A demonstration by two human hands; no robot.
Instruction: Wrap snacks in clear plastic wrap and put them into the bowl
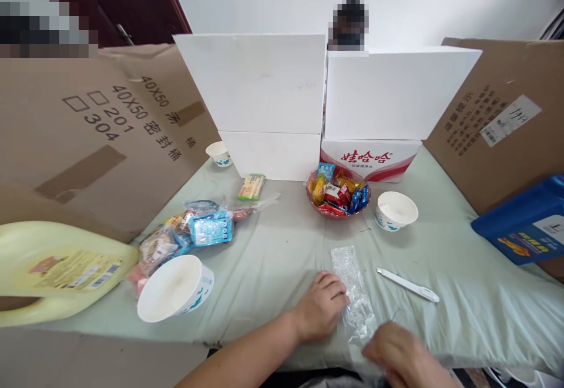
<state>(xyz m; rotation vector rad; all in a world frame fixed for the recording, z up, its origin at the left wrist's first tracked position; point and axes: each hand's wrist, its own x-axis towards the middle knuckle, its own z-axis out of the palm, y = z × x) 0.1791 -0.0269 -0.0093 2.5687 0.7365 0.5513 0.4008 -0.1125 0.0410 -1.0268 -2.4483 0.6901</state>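
Observation:
A long, crinkled clear plastic bag (pixel 355 294) lies flat on the cloth in front of me. My left hand (pixel 321 304) rests at its left side, fingers curled together onto the bag's edge. Lower down, my right hand (pixel 396 350) is closed at the near end of the bag; it is slightly blurred and its fingertips are partly hidden. To the right lies a white utility knife (pixel 408 285). Beyond the bag stands a reddish glass bowl (pixel 333 211) full of wrapped snacks, with a white paper bowl (pixel 395 213) beside it.
On the left are a paper bowl (pixel 176 288), a heap of packaged snacks (pixel 210 228) and a yellow jug (pixel 66 270). A snack packet (pixel 251 187) and a small bowl (pixel 219 154) sit farther back. White boxes (pixel 271 94), cardboard (pixel 506 111) and a blue jug (pixel 522 220) border the table.

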